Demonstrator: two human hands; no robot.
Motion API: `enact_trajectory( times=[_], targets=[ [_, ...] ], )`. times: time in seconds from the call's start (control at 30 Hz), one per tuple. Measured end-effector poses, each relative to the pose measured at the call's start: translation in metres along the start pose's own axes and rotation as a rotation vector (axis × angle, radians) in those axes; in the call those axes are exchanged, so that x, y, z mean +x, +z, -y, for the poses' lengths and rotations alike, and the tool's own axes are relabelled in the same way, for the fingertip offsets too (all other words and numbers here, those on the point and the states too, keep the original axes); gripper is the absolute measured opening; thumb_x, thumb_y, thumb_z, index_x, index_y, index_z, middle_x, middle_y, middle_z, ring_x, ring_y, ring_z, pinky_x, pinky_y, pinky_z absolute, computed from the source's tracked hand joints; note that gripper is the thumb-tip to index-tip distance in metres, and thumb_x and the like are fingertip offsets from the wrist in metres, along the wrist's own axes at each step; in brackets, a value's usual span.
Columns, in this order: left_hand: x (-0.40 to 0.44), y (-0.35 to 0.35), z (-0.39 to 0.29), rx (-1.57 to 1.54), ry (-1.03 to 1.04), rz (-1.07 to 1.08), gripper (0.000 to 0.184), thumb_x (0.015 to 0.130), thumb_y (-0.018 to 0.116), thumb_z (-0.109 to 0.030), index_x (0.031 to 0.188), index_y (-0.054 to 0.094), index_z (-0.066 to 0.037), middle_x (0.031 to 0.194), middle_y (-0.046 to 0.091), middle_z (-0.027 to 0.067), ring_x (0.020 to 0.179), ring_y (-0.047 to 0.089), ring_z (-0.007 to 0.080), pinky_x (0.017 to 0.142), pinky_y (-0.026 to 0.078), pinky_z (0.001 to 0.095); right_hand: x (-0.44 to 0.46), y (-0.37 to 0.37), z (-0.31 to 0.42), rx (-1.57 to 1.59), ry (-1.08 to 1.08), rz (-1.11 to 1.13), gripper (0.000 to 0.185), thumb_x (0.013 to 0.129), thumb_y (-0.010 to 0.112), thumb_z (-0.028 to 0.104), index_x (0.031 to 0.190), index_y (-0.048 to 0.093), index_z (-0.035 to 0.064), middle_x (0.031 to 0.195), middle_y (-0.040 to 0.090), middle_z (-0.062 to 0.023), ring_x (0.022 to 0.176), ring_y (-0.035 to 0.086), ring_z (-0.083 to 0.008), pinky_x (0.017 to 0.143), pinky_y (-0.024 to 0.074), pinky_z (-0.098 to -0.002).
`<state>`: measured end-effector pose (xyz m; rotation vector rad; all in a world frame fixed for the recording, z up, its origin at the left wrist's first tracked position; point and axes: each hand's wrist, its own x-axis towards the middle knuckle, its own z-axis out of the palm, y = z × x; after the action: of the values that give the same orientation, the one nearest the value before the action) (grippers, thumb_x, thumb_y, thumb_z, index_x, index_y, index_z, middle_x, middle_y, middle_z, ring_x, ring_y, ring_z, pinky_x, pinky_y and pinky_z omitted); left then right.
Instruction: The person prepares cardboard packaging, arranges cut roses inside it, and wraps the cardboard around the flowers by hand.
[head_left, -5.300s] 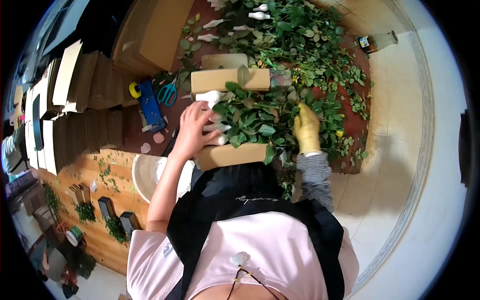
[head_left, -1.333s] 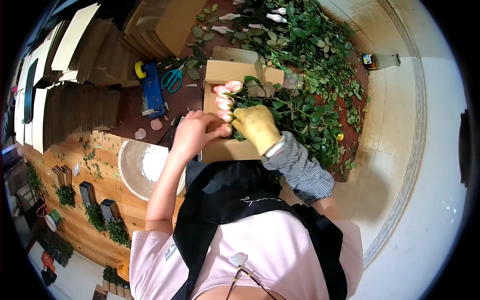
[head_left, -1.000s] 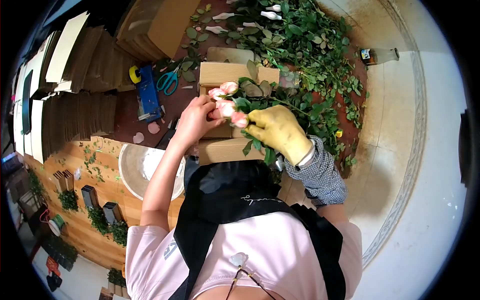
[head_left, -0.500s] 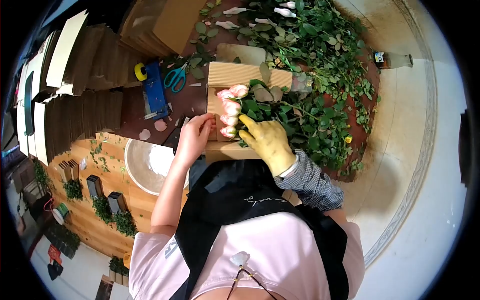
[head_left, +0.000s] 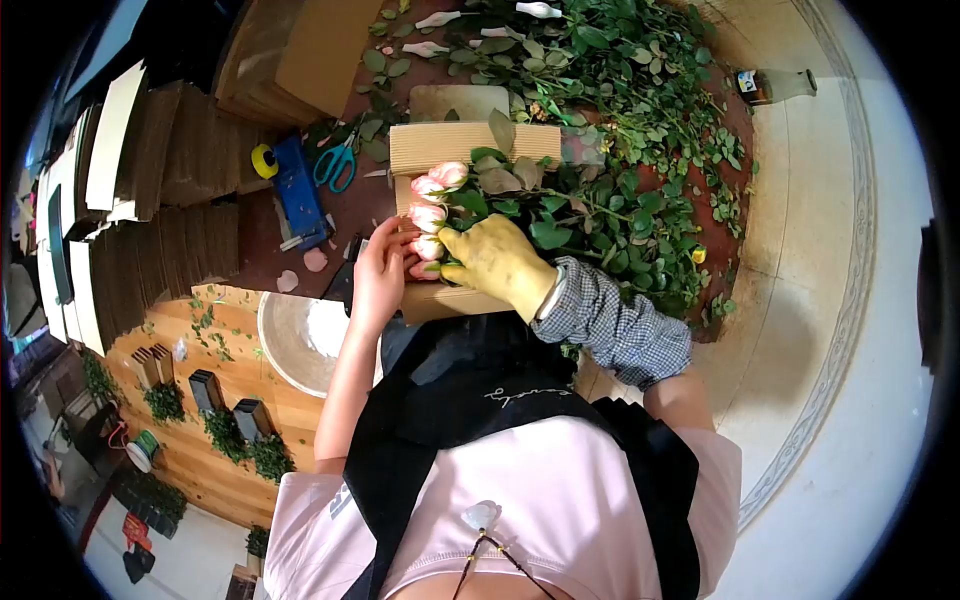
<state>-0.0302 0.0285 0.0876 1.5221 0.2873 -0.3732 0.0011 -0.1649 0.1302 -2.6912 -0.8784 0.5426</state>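
Note:
A row of pink-and-white roses [head_left: 428,217] lies with heads to the left on a corrugated cardboard wrapper [head_left: 470,140]. Their leafy stems [head_left: 600,215] reach to the right. My bare left hand [head_left: 380,272] is at the wrapper's left edge, fingers bent and slightly apart, their tips touching the lower rose heads. My right hand [head_left: 500,262], in a yellow glove, reaches over the stems from the right. Its forefinger and thumb are apart beside the two lowest heads, which the left fingers and glove partly cover.
Teal scissors [head_left: 335,168] and a blue tool [head_left: 300,190] with yellow tape lie left of the wrapper. Cardboard stacks [head_left: 170,235] stand further left. A white bowl [head_left: 285,350] sits below. Cut foliage [head_left: 660,120] covers the right side; a glass bottle [head_left: 790,86] lies on the floor.
My left fingers have moved from the wrapper's edge onto the lower roses. The gloved hand has shifted left, closer to the heads, and the lowest rose is more covered. The whole view has shifted.

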Motion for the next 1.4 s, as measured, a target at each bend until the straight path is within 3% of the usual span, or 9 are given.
enact_trajectory(
  times=[0.17, 0.23, 0.33, 0.47, 0.6, 0.7, 0.93, 1.13, 1.4],
  targets=[
    [-0.014, -0.010, 0.003, 0.006, -0.096, 0.075, 0.036, 0.103, 0.035, 0.002, 0.137, 0.046, 0.006, 0.121, 0.063, 0.0178, 0.104, 0.067, 0.0222, 0.090, 0.056, 0.0320, -0.009, -0.021, 0.006, 0.023, 0.039, 0.089, 0.042, 0.085, 0.072, 0.041, 0.110, 0.061, 0.0081, 0.075, 0.069, -0.0114, 0.073, 0.068, -0.0274, 0.069, 0.0523, -0.0397],
    [-0.018, -0.009, -0.003, 0.030, -0.066, 0.055, 0.031, 0.102, 0.046, -0.001, 0.132, 0.052, 0.005, 0.121, 0.064, 0.0163, 0.101, 0.068, 0.0221, 0.086, 0.056, 0.0315, -0.012, -0.022, 0.002, 0.015, 0.041, 0.085, 0.040, 0.085, 0.072, 0.039, 0.109, 0.061, 0.0085, 0.075, 0.069, -0.0112, 0.074, 0.069, -0.0277, 0.069, 0.0527, -0.0403],
    [-0.021, -0.007, -0.022, 0.550, 0.276, -0.045, 0.032, 0.085, 0.076, -0.010, 0.114, 0.066, -0.003, 0.102, 0.064, 0.0123, 0.089, 0.067, 0.0293, 0.076, 0.055, 0.0355, -0.009, -0.013, 0.000, 0.016, 0.040, 0.062, 0.034, 0.087, 0.068, 0.037, 0.105, 0.063, 0.0090, 0.077, 0.071, -0.0095, 0.075, 0.070, -0.0294, 0.068, 0.0536, -0.0431],
    [-0.009, -0.009, -0.044, 0.938, 0.705, 0.120, 0.042, 0.067, 0.084, -0.025, 0.105, 0.072, -0.012, 0.099, 0.057, 0.0058, 0.092, 0.055, 0.0288, 0.080, 0.046, 0.0400, -0.011, -0.012, -0.005, 0.070, 0.050, 0.007, 0.029, 0.088, 0.066, 0.037, 0.098, 0.064, 0.0095, 0.074, 0.070, -0.0105, 0.071, 0.069, -0.0317, 0.067, 0.0533, -0.0452],
    [-0.009, -0.007, -0.042, 0.966, 0.663, 0.147, 0.033, 0.067, 0.085, -0.019, 0.095, 0.072, -0.009, 0.101, 0.058, 0.0050, 0.093, 0.055, 0.0276, 0.081, 0.046, 0.0397, -0.009, -0.031, -0.005, 0.008, 0.123, -0.267, 0.020, 0.087, 0.068, 0.028, 0.095, 0.068, 0.0107, 0.068, 0.068, -0.0098, 0.066, 0.068, -0.0288, 0.062, 0.0526, -0.0418],
    [-0.009, -0.004, -0.044, 0.988, 0.697, 0.147, 0.027, 0.069, 0.083, -0.017, 0.091, 0.070, -0.008, 0.100, 0.058, 0.0054, 0.093, 0.054, 0.0275, 0.082, 0.045, 0.0401, 0.018, -0.008, -0.009, -0.163, 0.169, -0.040, 0.016, 0.084, 0.070, 0.024, 0.090, 0.068, 0.0100, 0.068, 0.069, -0.0085, 0.066, 0.069, -0.0269, 0.061, 0.0527, -0.0407],
    [-0.008, 0.005, -0.059, 1.079, 0.789, 0.163, 0.020, 0.073, 0.078, -0.011, 0.089, 0.066, -0.007, 0.127, 0.061, 0.0057, 0.120, 0.054, 0.0287, 0.099, 0.041, 0.0446, 0.017, -0.005, -0.016, -0.291, 0.072, -0.074, 0.014, 0.087, 0.060, 0.018, 0.077, 0.070, 0.0155, 0.069, 0.070, -0.0033, 0.067, 0.070, -0.0225, 0.060, 0.0527, -0.0380],
    [-0.006, 0.009, -0.047, 0.972, 0.685, 0.163, 0.023, 0.074, 0.078, -0.009, 0.092, 0.065, -0.005, 0.124, 0.064, 0.0063, 0.105, 0.059, 0.0286, 0.092, 0.044, 0.0429, -0.011, -0.029, -0.016, -0.030, 0.258, -0.287, 0.033, 0.091, 0.067, 0.030, 0.115, 0.063, 0.0076, 0.066, 0.066, -0.0106, 0.063, 0.066, -0.0297, 0.060, 0.0527, -0.0420],
    [-0.004, 0.008, -0.047, 0.875, 0.625, 0.166, 0.019, 0.078, 0.075, -0.007, 0.096, 0.068, -0.004, 0.118, 0.065, 0.0086, 0.096, 0.060, 0.0313, 0.085, 0.047, 0.0405, 0.019, -0.008, -0.015, -0.048, 0.299, -0.360, 0.022, 0.091, 0.065, 0.030, 0.095, 0.064, 0.0084, 0.071, 0.069, -0.0096, 0.069, 0.069, -0.0280, 0.065, 0.0531, -0.0422]
  ],
)
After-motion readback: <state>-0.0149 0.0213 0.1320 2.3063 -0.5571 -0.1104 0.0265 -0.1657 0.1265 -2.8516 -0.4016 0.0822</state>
